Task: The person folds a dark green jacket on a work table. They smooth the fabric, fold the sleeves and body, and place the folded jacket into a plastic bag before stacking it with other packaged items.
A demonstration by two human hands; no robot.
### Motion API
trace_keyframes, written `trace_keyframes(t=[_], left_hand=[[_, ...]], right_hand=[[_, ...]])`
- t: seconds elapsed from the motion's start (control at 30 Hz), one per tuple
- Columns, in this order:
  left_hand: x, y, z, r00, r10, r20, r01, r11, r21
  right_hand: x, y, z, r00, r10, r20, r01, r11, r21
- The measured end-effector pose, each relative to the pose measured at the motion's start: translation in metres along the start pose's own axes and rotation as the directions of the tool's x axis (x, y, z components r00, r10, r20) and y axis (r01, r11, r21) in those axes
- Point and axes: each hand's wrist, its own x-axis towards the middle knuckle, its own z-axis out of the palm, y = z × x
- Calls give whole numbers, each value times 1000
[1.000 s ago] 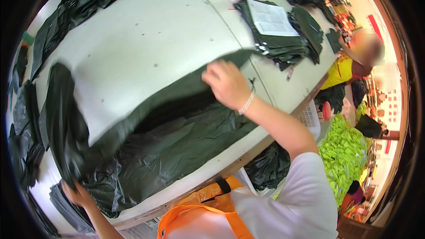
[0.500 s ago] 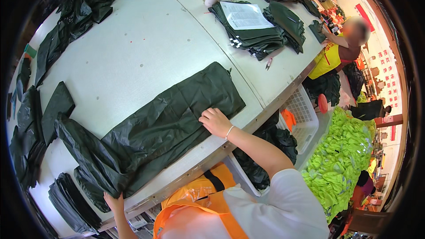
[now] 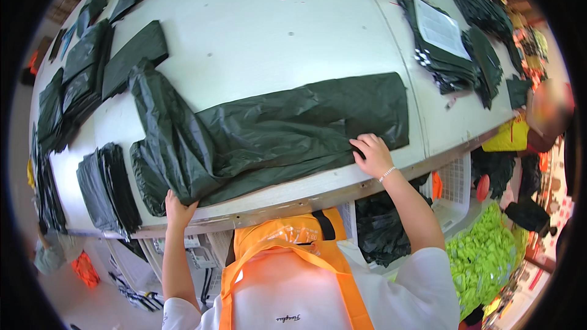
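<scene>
1. Head view, the cloth: a long dark green cloth (image 3: 306, 116) lies on the pale table (image 3: 257, 36) along its near edge, wrinkled, with a crumpled fold (image 3: 165, 125) rising at its left end.
2. Head view, the grip: the left hand (image 3: 179, 211) touches the cloth's lower left edge, thumb apart from the fingers; whether it pinches the fabric, I cannot tell. The right hand (image 3: 372, 156) has its fingers bent narrowly at the cloth's near edge toward the right; whether fabric is caught beneath them is hidden.
3. Head view, handling: this looks like straightening. Light, even tension between both hands would suit such slippery-looking material, with the creases worked outward and the left fold loosened first.
4. Head view, surroundings: a stack of dark pieces (image 3: 107, 189) sits just left of the cloth, leaving little room there. A folded dark panel (image 3: 137, 58) lies beyond the cloth's left end, close to the fold. Well beyond its right end is a paper-topped stack (image 3: 449, 76); below its right end, a white crate (image 3: 454, 174).
</scene>
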Motion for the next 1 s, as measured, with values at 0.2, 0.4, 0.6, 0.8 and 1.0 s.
trace_keyframes(t=[0.2, 0.4, 0.6, 0.8, 1.0], left_hand=[[-2, 1, -15, 987, -83, 140, 82, 997, 16], [-4, 20, -30, 987, -127, 101, 129, 992, -11], [-5, 18, -28, 981, -179, 75, 179, 984, 2], [-5, 16, -24, 985, -160, 63, 165, 983, -84], [-2, 8, -35, 997, -30, -67, 18, 985, -174]], right_hand=[[71, -18, -37, 717, 264, 646, -211, 964, -160], [253, -132, -16, 947, -222, 233, 201, 973, 110], [428, -332, 106, 793, -603, -86, 606, 764, 223], [506, -413, 191, 662, -647, 378, 746, 618, -248], [507, -287, 91, 894, -121, 431, 317, 851, -419]])
